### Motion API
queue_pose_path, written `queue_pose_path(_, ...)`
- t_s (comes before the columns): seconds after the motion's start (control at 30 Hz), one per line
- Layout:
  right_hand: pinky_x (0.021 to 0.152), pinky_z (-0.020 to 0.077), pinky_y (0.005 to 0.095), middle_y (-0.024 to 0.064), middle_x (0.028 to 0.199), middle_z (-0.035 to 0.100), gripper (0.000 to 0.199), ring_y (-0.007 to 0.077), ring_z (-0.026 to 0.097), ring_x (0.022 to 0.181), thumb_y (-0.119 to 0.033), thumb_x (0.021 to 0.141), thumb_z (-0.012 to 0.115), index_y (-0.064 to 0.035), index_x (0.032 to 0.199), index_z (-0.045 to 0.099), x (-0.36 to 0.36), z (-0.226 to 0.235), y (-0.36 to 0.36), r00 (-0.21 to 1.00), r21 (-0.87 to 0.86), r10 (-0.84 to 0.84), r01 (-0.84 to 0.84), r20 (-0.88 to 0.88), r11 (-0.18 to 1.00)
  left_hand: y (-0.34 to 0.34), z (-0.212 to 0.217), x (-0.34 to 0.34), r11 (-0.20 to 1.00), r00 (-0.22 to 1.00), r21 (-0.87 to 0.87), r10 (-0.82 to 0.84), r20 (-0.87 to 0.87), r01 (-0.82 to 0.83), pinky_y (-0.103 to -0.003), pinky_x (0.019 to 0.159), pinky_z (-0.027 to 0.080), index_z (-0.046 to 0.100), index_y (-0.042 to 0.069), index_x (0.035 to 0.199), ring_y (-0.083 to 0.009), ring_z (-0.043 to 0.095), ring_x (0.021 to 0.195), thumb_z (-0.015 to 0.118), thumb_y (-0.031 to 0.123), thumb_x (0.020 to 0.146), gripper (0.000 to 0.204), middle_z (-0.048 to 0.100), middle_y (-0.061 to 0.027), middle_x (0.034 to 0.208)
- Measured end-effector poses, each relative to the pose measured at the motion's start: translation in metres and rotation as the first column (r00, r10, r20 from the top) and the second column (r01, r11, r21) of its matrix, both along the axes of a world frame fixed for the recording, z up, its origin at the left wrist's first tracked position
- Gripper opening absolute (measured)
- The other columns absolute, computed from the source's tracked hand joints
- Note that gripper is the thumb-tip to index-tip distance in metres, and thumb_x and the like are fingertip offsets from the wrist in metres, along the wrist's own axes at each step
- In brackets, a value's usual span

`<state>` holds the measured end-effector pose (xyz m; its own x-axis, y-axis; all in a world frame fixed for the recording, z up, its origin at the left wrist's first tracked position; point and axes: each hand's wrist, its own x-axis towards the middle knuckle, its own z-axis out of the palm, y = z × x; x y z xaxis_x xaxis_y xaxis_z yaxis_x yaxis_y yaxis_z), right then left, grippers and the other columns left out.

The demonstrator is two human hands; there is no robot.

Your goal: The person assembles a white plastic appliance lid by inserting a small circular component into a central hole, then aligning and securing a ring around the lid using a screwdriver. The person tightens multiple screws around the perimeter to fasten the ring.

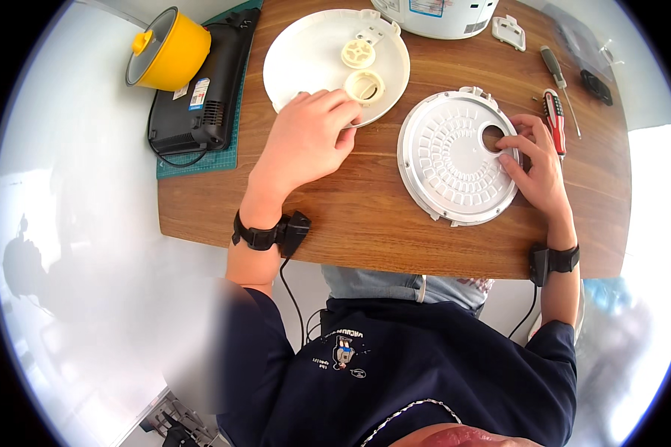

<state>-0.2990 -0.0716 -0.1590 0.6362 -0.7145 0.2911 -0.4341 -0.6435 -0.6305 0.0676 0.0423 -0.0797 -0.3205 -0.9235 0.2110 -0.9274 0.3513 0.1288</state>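
My left hand (311, 141) is closed, fingers curled, over the near edge of a round white plastic cover (300, 63); whatever its fingertips hold is hidden. Inside that cover lie a cream slotted disc (358, 53) and a cream ring (380, 88), the ring just beyond my left fingers. To the right, a round silver inner lid (443, 160) with raised pads rests on the table. My right hand (537, 165) grips this lid at its right side, with fingertips at the round hole and the thumb on the face.
Beyond the cover stands a white appliance body (443, 18). A small white frame (508, 33), a screwdriver (553, 67) and a red-and-black tool (553, 119) lie at the right. At the left, a yellow pot (179, 56) sits on a black appliance (216, 97) over a green mat (201, 165).
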Motion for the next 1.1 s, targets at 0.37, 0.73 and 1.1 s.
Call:
queue_pose_path(0.37,0.091,0.0504,0.0399,0.012,0.126,0.059,0.022,0.0272,0.057,0.104,-0.011,0.081,0.077,-0.0048,0.101,0.075,0.001,-0.001,0.001,1.0,0.002,-0.009,0.009,-0.006,1.0,-0.01,-0.035,-0.036,0.943,0.991,-0.313,0.087,-0.099,-0.114,-0.036,0.068,0.054,0.07,0.007,0.103,-0.0236,0.065,0.079,0.079,0.008,0.085,0.02,0.066,-0.0041,0.09)
queue_pose_path(0.73,0.095,0.0492,0.0407,0.0117,0.124,0.06,0.02,0.0291,0.059,0.106,-0.014,0.085,0.076,-0.0063,0.103,0.075,-0.002,-0.009,-0.002,1.0,-0.081,0.012,-0.014,-0.017,0.997,-0.005,-0.015,-0.018,0.934,0.911,-0.25,0.146,-0.386,-0.256,-0.029,0.07,0.052,0.073,0.006,0.114,-0.0159,0.07,0.085,0.059,0.012,0.104,0.018,0.075,-0.0067,0.093)
queue_pose_path(1.1,0.096,0.0488,0.04,0.0102,0.123,0.06,0.018,0.0264,0.058,0.104,-0.015,0.086,0.076,-0.0067,0.102,0.076,0.0,-0.004,0.0,1.0,-0.031,-0.005,0.005,-0.001,1.0,-0.004,-0.016,-0.033,0.904,0.931,-0.426,-0.14,-0.338,-0.019,-0.031,0.064,0.051,0.075,0.005,0.101,-0.0212,0.063,0.076,0.073,-0.004,0.087,0.017,0.07,-0.0057,0.087)
